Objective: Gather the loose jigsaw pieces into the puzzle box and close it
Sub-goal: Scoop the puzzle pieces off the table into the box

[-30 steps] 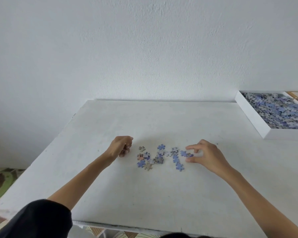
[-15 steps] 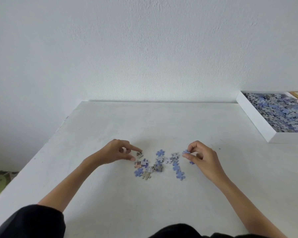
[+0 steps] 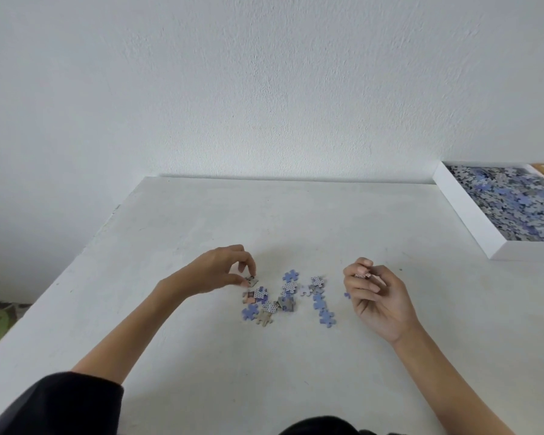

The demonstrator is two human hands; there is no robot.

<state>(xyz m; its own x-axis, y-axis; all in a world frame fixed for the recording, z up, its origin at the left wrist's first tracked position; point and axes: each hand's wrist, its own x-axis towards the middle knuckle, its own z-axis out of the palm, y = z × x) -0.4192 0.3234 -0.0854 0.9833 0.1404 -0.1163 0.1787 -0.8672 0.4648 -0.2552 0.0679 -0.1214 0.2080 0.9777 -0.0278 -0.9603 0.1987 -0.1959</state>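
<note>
Here, left hand (image 3: 215, 270) pinching grey piece (image 3: 252, 281), right hand (image 3: 379, 304) holding patterned piece (image 3: 362, 275)

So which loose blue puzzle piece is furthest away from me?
The plain blue piece at the far edge of the loose pile. Every other blue one in that pile lies closer to you.

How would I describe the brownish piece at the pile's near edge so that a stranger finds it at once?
On the white table, a pile of loose pieces lies in the middle. At its near left corner sits the tan piece. Unlike the blue piece on its left and the dotted piece behind it, it is plain brownish.
</note>
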